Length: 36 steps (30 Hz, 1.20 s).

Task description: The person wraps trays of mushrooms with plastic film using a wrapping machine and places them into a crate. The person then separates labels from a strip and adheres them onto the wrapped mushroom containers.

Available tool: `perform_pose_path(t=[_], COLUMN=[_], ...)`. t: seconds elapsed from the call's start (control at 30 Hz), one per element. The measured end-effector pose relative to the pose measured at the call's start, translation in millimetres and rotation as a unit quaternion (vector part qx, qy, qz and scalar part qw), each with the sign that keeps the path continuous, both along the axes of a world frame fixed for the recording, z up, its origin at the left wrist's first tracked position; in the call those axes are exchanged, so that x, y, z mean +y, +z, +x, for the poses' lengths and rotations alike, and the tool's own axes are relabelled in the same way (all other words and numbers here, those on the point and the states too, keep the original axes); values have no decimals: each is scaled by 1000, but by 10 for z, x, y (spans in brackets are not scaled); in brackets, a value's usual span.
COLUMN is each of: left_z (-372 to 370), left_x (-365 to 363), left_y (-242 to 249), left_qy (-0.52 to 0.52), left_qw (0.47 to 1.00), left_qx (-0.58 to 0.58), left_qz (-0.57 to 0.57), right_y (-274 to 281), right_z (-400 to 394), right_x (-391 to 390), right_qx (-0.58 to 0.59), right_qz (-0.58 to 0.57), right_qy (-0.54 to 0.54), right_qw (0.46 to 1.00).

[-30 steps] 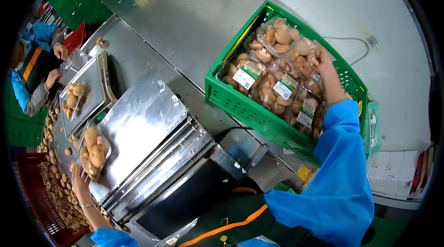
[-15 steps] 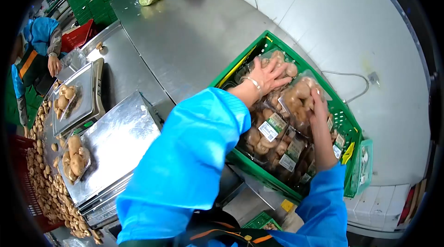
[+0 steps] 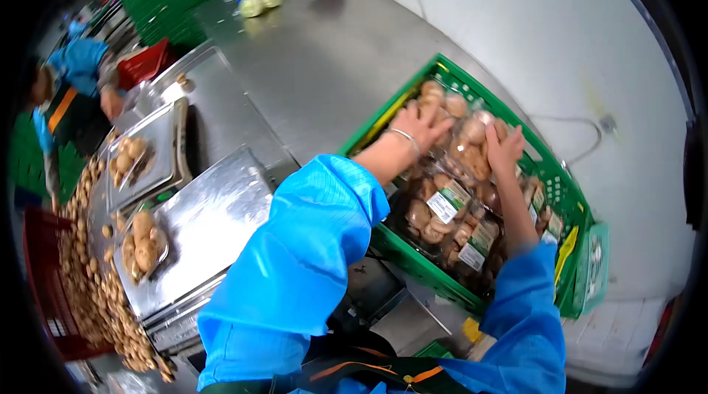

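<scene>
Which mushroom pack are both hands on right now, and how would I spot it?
Find the green crate on the steel table, by the white wall. The pack lies on top at the crate's far end, with the left hand and right hand at its two sides. Unlike the labelled packs lower and nearer, it shows no label.

place: likely food-packing plant | cues: steel tables (image 3: 310,70), green crate (image 3: 413,257), loose mushrooms (image 3: 110,305)

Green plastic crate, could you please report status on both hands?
Left hand and right hand both on clear wrapped mushroom packs. Green plastic crate nearly full. Nothing obstructing.
</scene>
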<state>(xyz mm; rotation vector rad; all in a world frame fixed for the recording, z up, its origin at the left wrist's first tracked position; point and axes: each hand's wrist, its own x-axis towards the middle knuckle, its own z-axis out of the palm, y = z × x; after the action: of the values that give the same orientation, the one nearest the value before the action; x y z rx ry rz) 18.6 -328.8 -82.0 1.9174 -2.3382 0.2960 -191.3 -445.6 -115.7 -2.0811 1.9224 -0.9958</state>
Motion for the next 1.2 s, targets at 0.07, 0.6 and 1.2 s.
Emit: perform_pose_path(t=[0.07,0.6,1.2], left_z=[-66,2129,1720], left_x=[330,5725,5514], left_y=[307,74,85], left_qy=[-21,525,418], left_qw=[987,482,636], left_qx=[155,675,646], left_qz=[19,-192,-53], right_y=[-16,599,526], right_z=[93,3209,2857], right_x=[227,3641,4349], right_qx=[90,-78,203], right_qz=[-148,396,-165], right_qy=[134,644,711], right_qw=[976,650,653])
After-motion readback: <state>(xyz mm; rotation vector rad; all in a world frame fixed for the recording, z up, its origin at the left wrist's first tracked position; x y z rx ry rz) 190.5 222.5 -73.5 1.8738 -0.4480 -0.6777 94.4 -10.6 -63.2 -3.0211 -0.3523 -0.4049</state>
